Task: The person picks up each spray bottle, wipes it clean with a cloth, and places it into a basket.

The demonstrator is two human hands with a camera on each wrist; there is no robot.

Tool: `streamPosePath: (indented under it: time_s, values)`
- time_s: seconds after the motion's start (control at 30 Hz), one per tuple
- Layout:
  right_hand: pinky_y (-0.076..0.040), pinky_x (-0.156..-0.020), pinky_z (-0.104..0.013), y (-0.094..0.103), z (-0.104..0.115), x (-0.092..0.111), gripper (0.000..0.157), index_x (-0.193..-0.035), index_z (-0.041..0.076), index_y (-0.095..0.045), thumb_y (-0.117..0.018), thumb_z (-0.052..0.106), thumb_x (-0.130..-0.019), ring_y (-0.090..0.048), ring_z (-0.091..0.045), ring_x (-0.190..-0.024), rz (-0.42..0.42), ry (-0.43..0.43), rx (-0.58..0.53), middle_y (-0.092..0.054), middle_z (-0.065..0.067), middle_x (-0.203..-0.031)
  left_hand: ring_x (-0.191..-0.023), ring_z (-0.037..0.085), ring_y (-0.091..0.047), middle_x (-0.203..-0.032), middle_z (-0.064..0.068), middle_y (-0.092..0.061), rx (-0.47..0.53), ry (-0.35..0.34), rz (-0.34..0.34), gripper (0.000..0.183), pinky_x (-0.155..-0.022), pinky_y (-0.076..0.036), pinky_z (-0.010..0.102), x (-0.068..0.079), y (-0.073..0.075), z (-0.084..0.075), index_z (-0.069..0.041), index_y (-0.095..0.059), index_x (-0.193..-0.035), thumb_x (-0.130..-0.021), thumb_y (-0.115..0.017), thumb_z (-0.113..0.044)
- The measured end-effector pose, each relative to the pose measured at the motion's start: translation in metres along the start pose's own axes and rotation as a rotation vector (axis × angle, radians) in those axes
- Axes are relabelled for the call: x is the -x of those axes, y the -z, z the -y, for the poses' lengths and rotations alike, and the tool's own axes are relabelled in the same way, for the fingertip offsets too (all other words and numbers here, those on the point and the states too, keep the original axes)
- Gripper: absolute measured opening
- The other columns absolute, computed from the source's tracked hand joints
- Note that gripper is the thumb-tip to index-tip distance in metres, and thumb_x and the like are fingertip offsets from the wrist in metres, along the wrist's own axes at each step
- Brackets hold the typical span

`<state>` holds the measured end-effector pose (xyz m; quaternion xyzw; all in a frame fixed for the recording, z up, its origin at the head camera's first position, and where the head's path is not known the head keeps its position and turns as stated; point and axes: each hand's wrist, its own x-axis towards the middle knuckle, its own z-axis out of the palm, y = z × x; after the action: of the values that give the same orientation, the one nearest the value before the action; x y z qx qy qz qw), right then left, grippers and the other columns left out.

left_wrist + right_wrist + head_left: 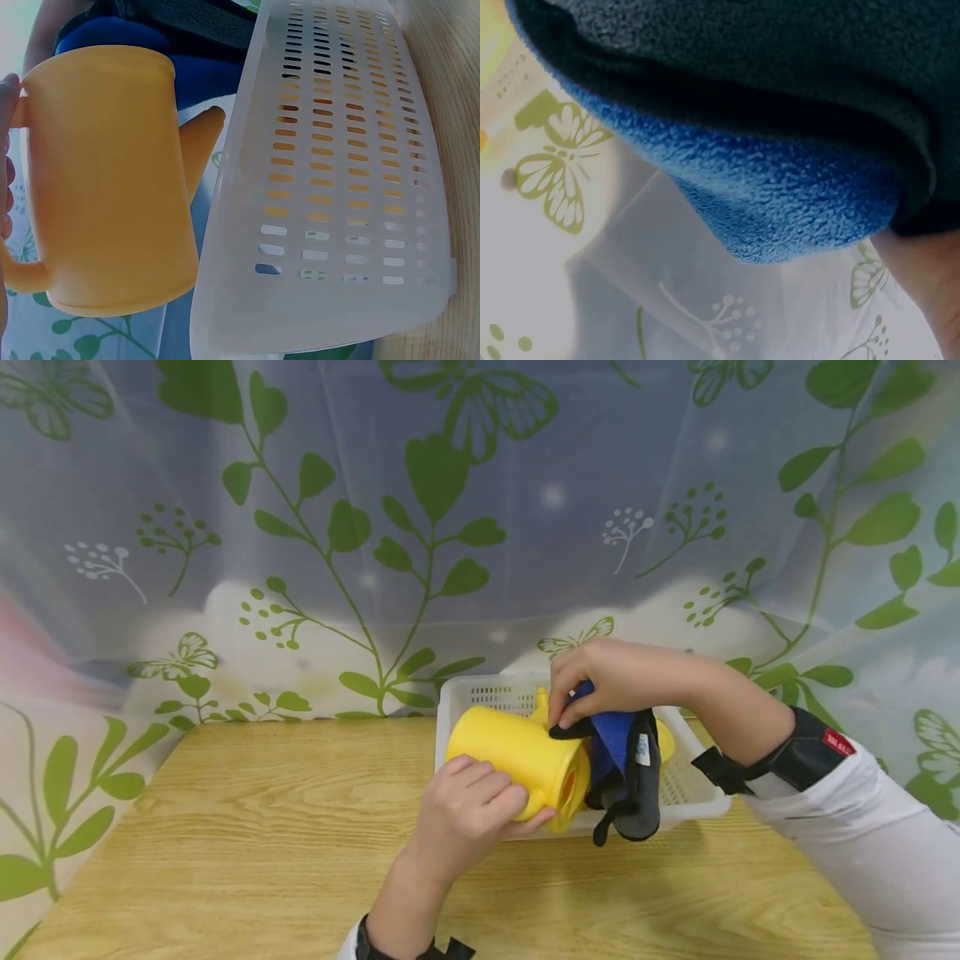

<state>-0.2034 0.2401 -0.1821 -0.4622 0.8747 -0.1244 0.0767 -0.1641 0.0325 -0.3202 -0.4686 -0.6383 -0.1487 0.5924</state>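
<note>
A yellow plastic pitcher [512,750] with a stubby spout is tilted over the white basket [450,727], its opening facing the right side. My left hand [468,806] grips the pitcher by its handle; in the left wrist view, fingers show at the handle beside the pitcher's body [112,180]. My right hand [600,681] pinches a blue and dark grey fleece cloth item [617,739] by its black edge, right by the pitcher's opening. The item has a white label and a dark strap hanging down. In the right wrist view its blue fleece [765,195] fills the middle.
The slotted basket stands on a wood-grain table [285,810] near the back. Another yellow piece [665,742] shows inside the basket, behind the cloth item. A curtain [337,527] printed with leaves and butterflies hangs along the back of the table.
</note>
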Motion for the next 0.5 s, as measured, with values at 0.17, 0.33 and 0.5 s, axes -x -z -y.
streamPosePath:
  time_s: [0.17, 0.33, 0.5]
  values:
    - [-0.048, -0.069, -0.029, 0.000, -0.010, 0.005, 0.008, -0.089, 0.023, -0.069, -0.066, 0.019, -0.083, -0.054, -0.007, -0.081, -0.014, 0.012, -0.027, -0.062, 0.007, -0.089, -0.047, 0.006, -0.036, -0.050, -0.009, -0.034, 0.011, -0.008, -0.020, 0.041, -0.048, -0.029, 0.018, -0.001, -0.001, 0.002, -0.017, -0.039, -0.057, -0.083, -0.063, -0.036]
    - [-0.047, -0.072, -0.030, -0.004, -0.016, -0.001, 0.009, -0.092, 0.025, -0.068, -0.065, 0.022, -0.084, -0.054, -0.008, -0.083, -0.035, -0.003, -0.058, -0.063, 0.007, -0.091, -0.047, 0.006, -0.035, -0.050, -0.009, -0.036, 0.012, -0.021, -0.028, 0.039, -0.049, -0.029, 0.018, -0.002, 0.000, 0.001, -0.017, -0.041, -0.058, -0.082, -0.064, -0.036]
    - [-0.046, -0.073, -0.031, -0.009, -0.016, -0.014, 0.009, -0.093, 0.026, -0.068, -0.064, 0.025, -0.085, -0.053, -0.008, -0.080, -0.038, -0.037, -0.062, -0.061, 0.008, -0.090, -0.048, 0.005, -0.035, -0.051, -0.009, -0.038, 0.025, -0.045, -0.020, 0.038, -0.050, -0.028, 0.017, -0.003, 0.000, -0.003, -0.018, -0.042, -0.059, -0.081, -0.066, -0.037]
